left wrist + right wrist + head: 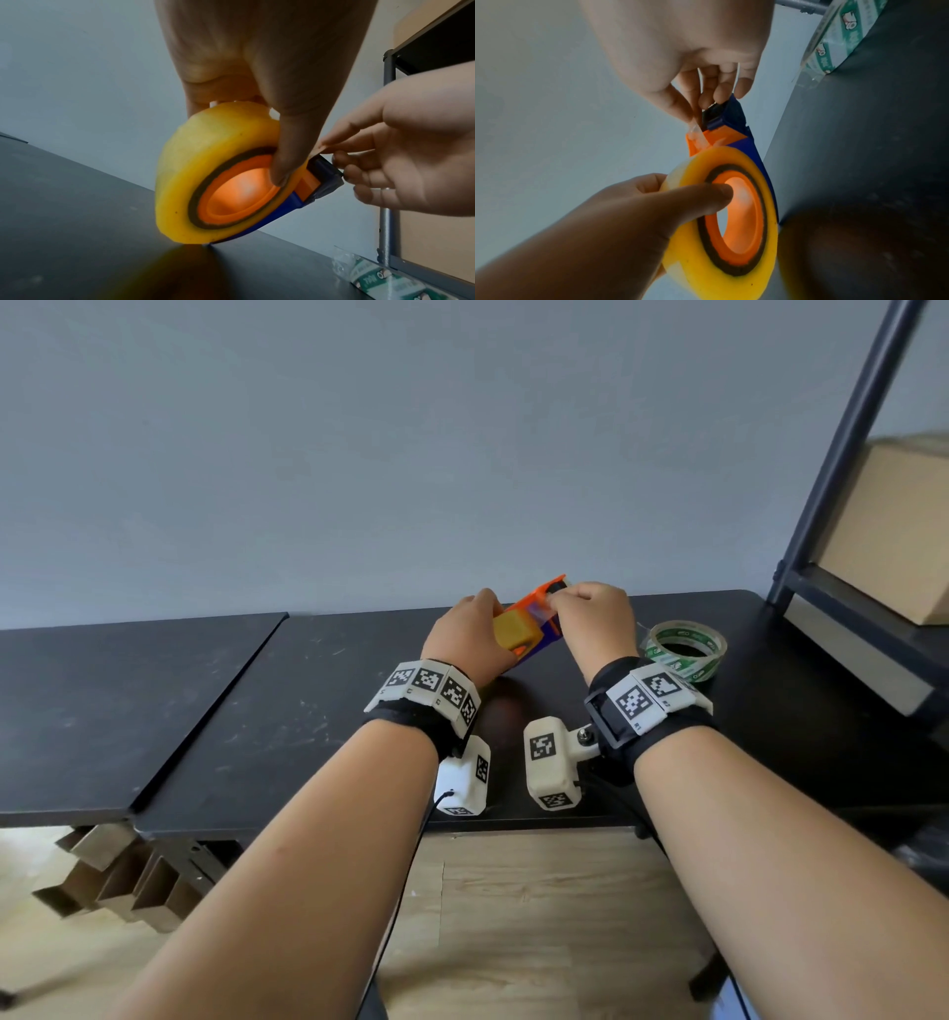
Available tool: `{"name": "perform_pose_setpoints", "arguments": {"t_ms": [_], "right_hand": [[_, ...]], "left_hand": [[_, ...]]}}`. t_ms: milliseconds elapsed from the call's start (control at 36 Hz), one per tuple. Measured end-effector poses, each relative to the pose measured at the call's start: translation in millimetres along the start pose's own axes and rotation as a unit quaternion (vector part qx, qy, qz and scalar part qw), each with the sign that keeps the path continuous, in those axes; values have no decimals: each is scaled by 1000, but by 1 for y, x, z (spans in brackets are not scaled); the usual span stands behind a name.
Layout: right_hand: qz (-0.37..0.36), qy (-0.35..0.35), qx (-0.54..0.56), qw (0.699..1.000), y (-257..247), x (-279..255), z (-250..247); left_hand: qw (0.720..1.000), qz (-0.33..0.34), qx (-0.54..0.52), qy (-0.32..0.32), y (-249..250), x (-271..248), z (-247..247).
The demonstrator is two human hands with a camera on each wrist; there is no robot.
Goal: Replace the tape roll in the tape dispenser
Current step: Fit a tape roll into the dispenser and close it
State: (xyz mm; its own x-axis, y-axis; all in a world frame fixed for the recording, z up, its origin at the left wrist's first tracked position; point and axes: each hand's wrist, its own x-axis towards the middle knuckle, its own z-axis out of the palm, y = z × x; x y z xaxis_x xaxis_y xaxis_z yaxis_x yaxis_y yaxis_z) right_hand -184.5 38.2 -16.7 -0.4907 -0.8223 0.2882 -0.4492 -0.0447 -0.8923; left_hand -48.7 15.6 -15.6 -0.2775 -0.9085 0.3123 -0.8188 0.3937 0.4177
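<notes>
A yellow tape roll (205, 154) (734, 284) (516, 631) sits on the orange hub of an orange and blue tape dispenser (311, 182) (734, 125) (539, 600), which stands tilted with its lower edge on the black table (287, 711). My left hand (470, 634) (257, 81) (654, 213) grips the roll, thumb pressed on its side by the hub. My right hand (590, 618) (411, 158) (693, 60) pinches the loose clear tape end (695, 134) at the dispenser's cutter end. A second roll, clear tape with green print (685, 654) (380, 282) (839, 36), lies on the table at the right.
A black metal shelf frame (842, 469) holding a cardboard box (893, 526) stands at the table's right end. A grey wall (411, 428) rises directly behind. A second black tabletop (102, 701) adjoins on the left. Wood floor shows below the front edge.
</notes>
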Motion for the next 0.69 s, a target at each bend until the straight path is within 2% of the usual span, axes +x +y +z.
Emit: {"name": "perform_pose_setpoints", "arguments": {"t_ms": [111, 389, 694], "right_hand": [[9, 21, 9, 1000, 2, 1, -3], [-22, 29, -63, 997, 3, -3, -7], [17, 18, 6, 1000, -3, -6, -7]], "left_hand": [[1000, -1, 10, 1, 1, -1, 0], [1000, -5, 27, 8, 2, 0, 5], [1000, 5, 30, 4, 2, 3, 5]]}}
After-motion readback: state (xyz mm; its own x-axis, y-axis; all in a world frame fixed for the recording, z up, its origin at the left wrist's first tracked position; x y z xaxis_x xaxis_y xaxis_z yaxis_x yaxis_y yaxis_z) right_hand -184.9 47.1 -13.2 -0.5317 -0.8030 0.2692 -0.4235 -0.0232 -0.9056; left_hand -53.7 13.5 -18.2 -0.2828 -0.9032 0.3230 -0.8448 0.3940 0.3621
